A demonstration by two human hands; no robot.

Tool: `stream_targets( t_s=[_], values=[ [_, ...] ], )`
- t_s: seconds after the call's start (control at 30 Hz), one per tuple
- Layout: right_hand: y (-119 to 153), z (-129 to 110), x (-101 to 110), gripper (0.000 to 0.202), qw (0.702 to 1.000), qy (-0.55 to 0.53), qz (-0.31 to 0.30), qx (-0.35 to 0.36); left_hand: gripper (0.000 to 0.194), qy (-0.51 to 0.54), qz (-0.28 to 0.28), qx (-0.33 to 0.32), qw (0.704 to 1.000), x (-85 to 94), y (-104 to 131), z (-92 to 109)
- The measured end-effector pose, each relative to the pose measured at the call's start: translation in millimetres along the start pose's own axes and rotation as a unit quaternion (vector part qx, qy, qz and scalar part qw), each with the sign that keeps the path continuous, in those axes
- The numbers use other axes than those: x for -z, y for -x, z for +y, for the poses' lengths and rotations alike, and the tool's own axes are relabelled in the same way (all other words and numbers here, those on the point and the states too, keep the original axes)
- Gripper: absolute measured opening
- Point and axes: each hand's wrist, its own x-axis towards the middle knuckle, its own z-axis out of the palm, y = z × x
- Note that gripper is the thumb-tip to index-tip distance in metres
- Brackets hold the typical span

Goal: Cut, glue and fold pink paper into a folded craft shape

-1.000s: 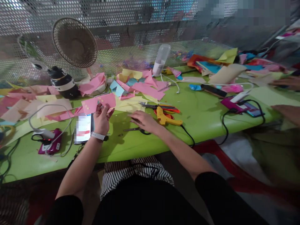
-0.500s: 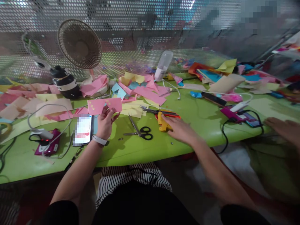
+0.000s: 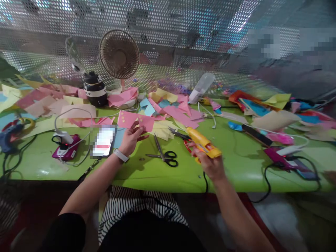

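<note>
Pinched between the fingers of my left hand [image 3: 130,140] is a pink paper piece [image 3: 127,119] with small yellow marks, held up over the table. My right hand [image 3: 210,162] is wrapped around a yellow glue gun [image 3: 203,140], raised above the green tabletop with its nozzle pointing up and left. Black-handled scissors [image 3: 168,159] lie open between my two hands. Another dark cutting tool [image 3: 180,133] rests behind them, partly hidden by the glue gun. Just left of my left wrist is a phone [image 3: 104,141] with its screen lit.
Paper scraps [image 3: 181,115] in several colours run along the back. A black bottle [image 3: 95,91] and a fan [image 3: 119,54] stand behind them. Purple power strips [image 3: 65,148] with cables lie at both sides. At far left is a blue glue gun [image 3: 9,138].
My right hand has picked the yellow glue gun up off the table and turned it. My left hand still holds the pink paper. The view has shifted left; another person's hand at right has mostly left it.
</note>
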Motion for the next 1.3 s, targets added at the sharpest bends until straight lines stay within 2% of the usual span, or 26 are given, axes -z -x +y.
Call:
stream_targets(
  t_s=[0.07,0.17,0.3,0.47,0.8,1.1,1.3],
  values=[
    [-5,-16,-24,0.023,0.998,-0.045,-0.036,-0.008,0.053,-0.003,-0.01,0.007,1.0,1.1,0,-1],
    [-13,-35,-57,0.023,0.997,-0.03,-0.067,0.033,0.049,-0.015,-0.03,0.015,0.999,2.5,-2,-4],
    [-24,-49,-80,0.031,0.994,0.022,-0.068,0.083,0.045,-0.034,-0.055,0.011,0.998,2.8,-2,-7],
    [-34,-51,-84,0.044,0.988,0.098,-0.029,0.12,0.043,-0.042,-0.076,-0.006,0.996,0.2,2,-6],
    [-35,-35,-89,0.043,0.977,0.139,0.008,0.163,0.039,-0.065,-0.086,-0.033,0.994,-1.4,4,-4],
    [-36,-38,-87,0.046,0.98,0.137,-0.004,0.143,0.04,-0.076,-0.081,-0.031,0.993,-2.5,5,-3],
    [-36,-37,-88,0.046,0.979,0.142,0.012,0.147,0.04,-0.078,-0.077,-0.033,0.993,-3.0,6,-2]
  ],
)
